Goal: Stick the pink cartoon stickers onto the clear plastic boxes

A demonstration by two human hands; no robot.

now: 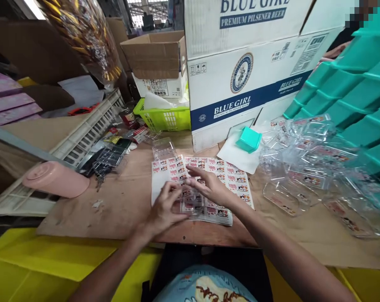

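Centre: clear box (193,206) clamped by left hand (165,209) over sticker sheets (220,167); right hand (210,187), grip cannot be told. White wrapping (156,102) held in green basket (167,119), upper centre.

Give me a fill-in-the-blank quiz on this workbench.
The large white carton carries the brand name ____.
The plastic basket beside it is lime ____.
Clear plastic containers are heaped on the person's ____ side.
Out past the left hand, the cup is ____.

Missing words: BLUE GIRL; green; right; pink.

Basket (164,119) behind sticker sheets (219,167), cup (56,179) left
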